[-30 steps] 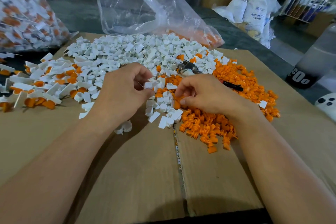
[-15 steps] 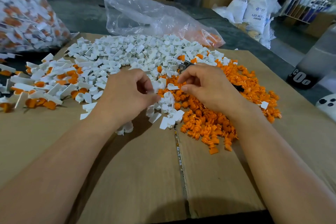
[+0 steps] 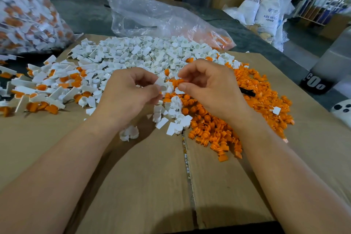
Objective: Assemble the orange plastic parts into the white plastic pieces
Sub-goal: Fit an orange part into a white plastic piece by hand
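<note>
I see the left hand (image 3: 129, 94) curled, pinching a small white plastic piece (image 3: 160, 83); the right hand (image 3: 209, 89) pinches a small orange plastic part (image 3: 177, 81) at its 3 o'clock, just beside it, above the cardboard-topped desk (image 3: 152, 176), with the orange heap (image 3: 218, 129) at 4 o'clock

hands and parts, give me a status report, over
Left hand pinches white piece; right hand pinches orange part. Parts close together, not visibly joined. Nothing between them.

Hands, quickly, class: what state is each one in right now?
Left hand: pinches a white plastic piece.
Right hand: pinches an orange plastic part.
</note>
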